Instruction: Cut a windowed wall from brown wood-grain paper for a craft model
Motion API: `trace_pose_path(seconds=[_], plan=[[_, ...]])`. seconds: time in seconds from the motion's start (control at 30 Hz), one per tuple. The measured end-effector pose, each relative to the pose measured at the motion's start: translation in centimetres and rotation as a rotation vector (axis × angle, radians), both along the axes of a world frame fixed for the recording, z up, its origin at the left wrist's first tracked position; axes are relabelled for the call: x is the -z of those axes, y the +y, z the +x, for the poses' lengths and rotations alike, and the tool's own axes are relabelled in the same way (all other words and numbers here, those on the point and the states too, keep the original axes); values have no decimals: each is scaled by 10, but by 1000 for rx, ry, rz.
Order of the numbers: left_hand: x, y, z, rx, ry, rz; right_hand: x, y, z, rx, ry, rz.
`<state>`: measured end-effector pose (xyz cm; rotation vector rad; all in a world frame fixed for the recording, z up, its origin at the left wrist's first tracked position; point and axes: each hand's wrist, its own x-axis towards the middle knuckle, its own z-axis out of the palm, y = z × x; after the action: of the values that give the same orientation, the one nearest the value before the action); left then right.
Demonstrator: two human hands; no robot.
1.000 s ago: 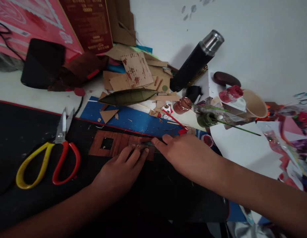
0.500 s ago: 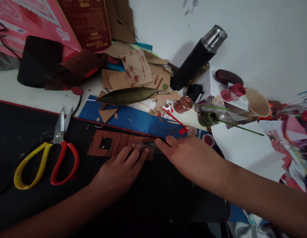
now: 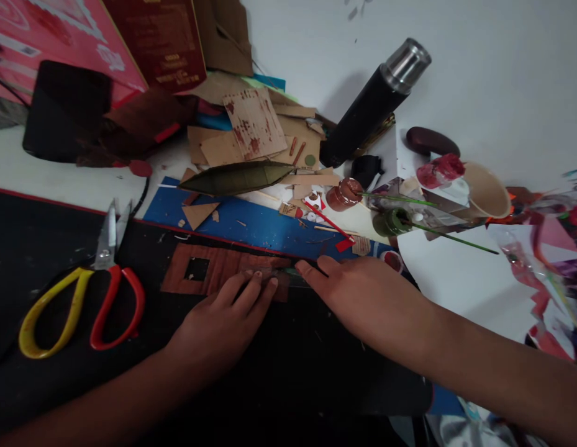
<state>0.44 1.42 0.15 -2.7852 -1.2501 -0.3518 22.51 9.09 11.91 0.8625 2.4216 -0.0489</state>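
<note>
Currently, the brown strip point(image 3: 216, 270) w/ a square hole lies flat on the black mat point(image 3: 292, 366), nr. its far edge. L hand point(image 3: 223, 320) puts its fingertips upon the strip, fingers stretched, not closed around it. R hand point(image 3: 356, 285) is closed on a thin tool point(image 3: 290, 270) w/ greenish part, mostly hidden, nr. the strip's right end. Scissors point(image 3: 104, 259) lie to the left, blades partly apart.

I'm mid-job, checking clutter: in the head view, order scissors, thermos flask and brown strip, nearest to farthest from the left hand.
1. Brown strip with square cutout: under the left hand
2. Scissors with yellow and red handles: left of it
3. Black thermos flask: back right
</note>
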Motion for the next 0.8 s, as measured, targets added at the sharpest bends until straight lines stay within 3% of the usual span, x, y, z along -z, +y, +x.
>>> trace_pose_path(seconds=[0.5,0.8], plan=[[4,-1,-1,-4,-13,16,4,1,-4,-43,32,36],[1,0,1,-16,-20,2,5,2,-3,11,19,12]])
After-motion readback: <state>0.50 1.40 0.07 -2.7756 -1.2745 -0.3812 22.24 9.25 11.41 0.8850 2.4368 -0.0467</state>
